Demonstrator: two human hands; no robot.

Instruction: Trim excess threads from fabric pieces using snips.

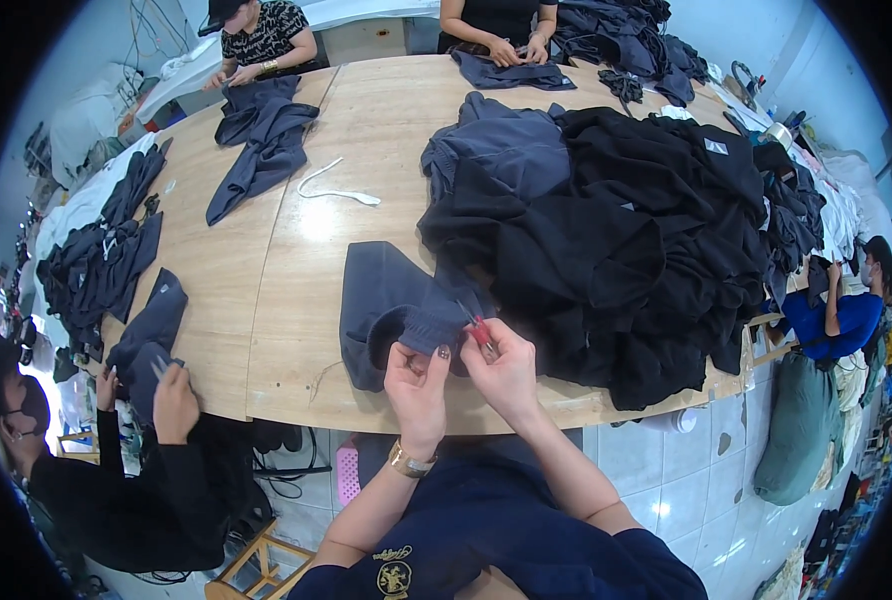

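My left hand is closed on the edge of a dark blue-grey garment, pinching it at the ribbed cuff. In my right hand are small thread snips with red handles. Their metal tips rest close beside the cuff and point away from me; whether they touch the cloth I cannot tell. The rest of the garment lies on the table in front of my hands. A large heap of black garments begins just right of my right hand, with a blue-grey garment on its far left.
The pale wooden table carries a white cord and a pile of dark garments at left. A co-worker's hand holds scissors at near left. Others work across the table and at right. A pink perforated item is below.
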